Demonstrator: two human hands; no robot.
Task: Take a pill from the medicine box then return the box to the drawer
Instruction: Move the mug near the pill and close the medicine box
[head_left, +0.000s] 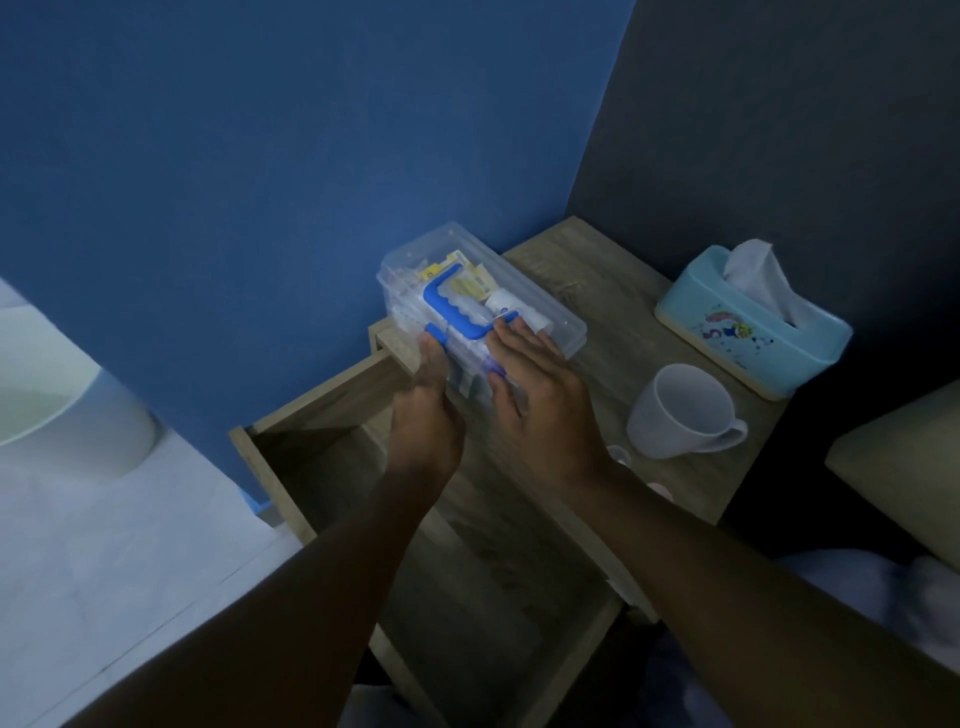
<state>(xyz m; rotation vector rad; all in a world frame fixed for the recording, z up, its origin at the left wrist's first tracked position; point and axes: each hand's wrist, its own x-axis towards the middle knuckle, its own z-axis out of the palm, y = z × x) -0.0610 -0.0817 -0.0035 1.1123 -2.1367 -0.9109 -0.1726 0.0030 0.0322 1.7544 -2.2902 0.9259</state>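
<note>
A clear plastic medicine box (524, 296) with a blue handle and blue clasps lies on the wooden bedside table (613, 291), against the blue wall. Packets and a white bottle show through its lid. My left hand (426, 405) grips the box's near-left end by a blue clasp. My right hand (535, 384) lies flat on the lid's near-right part, thumb at the near edge. Below the table top, the wooden drawer (291, 415) stands pulled out towards me, its inside dark. Two small pale things, perhaps pills (621, 457), lie beside my right wrist.
A white mug (680, 410) stands right of my right hand. Behind it is a light blue tissue box (748, 332) with a tissue sticking up. A bed edge (898, 467) is at the right, a white rounded object (62, 395) at the left on the pale floor.
</note>
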